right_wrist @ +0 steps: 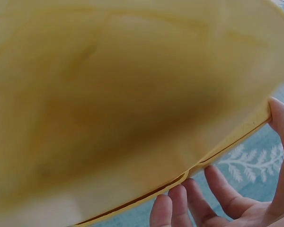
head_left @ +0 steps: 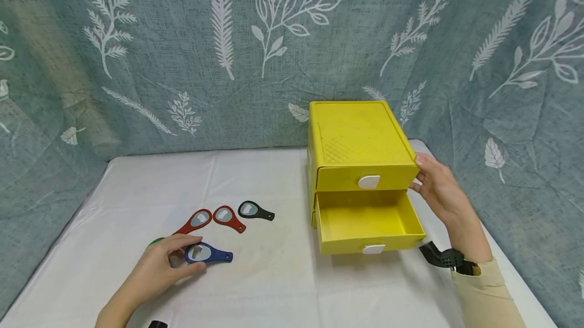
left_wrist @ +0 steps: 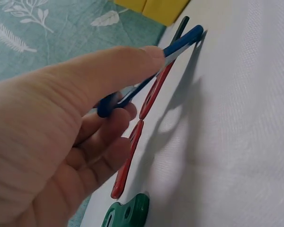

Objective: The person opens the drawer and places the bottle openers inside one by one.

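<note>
A blue bottle opener (head_left: 211,253) is pinched by its rounded head between the thumb and fingers of my left hand (head_left: 160,262). The left wrist view shows it tilted, its handle end close to the tablecloth. Beyond it lie two red bottle openers (head_left: 230,218) and a black one (head_left: 256,210); a green one (left_wrist: 128,213) is partly hidden by my left hand in the head view. My right hand (head_left: 440,186) rests against the right side of a yellow drawer cabinet (head_left: 365,133), thumb at the top edge and fingertips along the side.
The cabinet's lower drawer (head_left: 371,244) is pulled out, its inside bare; the upper drawer (head_left: 344,179) is closed. Both have white handles. A white cloth (head_left: 274,287) covers the table, with a patterned grey-green curtain (head_left: 182,54) behind. A small black object (head_left: 157,324) shows at the bottom edge.
</note>
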A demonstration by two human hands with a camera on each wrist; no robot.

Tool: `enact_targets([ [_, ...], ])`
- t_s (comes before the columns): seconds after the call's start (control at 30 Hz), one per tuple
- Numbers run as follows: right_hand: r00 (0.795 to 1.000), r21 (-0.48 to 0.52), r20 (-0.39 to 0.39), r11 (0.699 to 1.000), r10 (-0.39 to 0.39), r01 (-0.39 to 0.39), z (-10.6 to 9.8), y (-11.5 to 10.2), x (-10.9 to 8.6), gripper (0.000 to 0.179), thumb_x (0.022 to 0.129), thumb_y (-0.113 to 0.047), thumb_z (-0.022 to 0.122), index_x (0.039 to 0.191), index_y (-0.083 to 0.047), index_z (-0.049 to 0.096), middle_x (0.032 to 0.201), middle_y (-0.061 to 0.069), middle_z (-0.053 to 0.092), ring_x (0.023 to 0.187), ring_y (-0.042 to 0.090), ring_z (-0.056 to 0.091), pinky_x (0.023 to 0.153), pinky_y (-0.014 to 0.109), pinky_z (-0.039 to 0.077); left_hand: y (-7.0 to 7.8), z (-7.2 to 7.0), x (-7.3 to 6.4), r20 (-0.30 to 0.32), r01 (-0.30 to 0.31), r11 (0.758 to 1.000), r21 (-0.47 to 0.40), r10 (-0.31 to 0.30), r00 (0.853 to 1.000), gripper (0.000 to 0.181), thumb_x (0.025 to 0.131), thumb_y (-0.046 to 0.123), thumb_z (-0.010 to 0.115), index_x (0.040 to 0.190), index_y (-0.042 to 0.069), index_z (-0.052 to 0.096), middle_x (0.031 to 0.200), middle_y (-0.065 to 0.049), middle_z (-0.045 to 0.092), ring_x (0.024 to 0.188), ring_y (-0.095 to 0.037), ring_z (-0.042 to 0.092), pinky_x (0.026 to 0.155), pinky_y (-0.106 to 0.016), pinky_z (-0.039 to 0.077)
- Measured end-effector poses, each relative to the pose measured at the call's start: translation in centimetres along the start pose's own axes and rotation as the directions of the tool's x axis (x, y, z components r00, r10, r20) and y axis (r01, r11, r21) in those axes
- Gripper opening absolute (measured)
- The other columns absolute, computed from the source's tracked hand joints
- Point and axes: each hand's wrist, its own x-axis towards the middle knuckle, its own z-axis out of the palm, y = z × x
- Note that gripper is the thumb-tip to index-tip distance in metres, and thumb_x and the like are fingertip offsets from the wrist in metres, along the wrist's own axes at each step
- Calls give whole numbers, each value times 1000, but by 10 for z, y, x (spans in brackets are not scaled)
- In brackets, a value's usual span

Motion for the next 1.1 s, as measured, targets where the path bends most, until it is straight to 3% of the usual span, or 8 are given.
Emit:
enact_targets([
  [0.27,1000,-2,-6,1000,-14,14,-2,-3,0,24,105,-22,47,116,-15,67,106,-1,65,98,16,56,80,33,47,3,0,4,-120,-10,1000,18,12,993,48,68,27,92,110,11,75,101,4,69,73,-11,58,60,-21,45],
  [0.5,1000,18,-3,1000,5,-5,0,-4,1,24,105,-22,48,116,-15,68,107,-1,66,98,16,57,81,34,46,3,0,5,-252,-66,998,5,65,965,49,62,14,95,106,8,75,102,-1,70,76,-8,57,63,-17,43],
  [0.73,1000,22,-6,1000,-8,8,1,-3,0,22,105,-21,48,114,-15,68,105,-1,66,96,16,56,79,33,46,8,2,9,-337,-88,995,-39,69,939,52,60,10,95,109,12,75,105,-1,71,89,-1,61,77,-10,44],
  [0.93,1000,42,-4,999,-1,1,2,-1,-1,22,105,-22,48,111,-15,69,104,-2,66,96,16,56,80,34,46,25,8,15,-418,-144,986,-89,94,903,57,57,-3,94,109,6,75,103,-6,72,79,-4,60,72,-11,44],
  [1.1,1000,40,-4,999,5,-5,2,1,-1,22,105,-22,49,111,-15,68,104,-1,66,96,16,56,80,34,46,56,8,24,-465,-223,957,-184,115,878,57,56,-17,88,109,-5,71,102,-19,70,82,-9,64,77,-15,51],
])
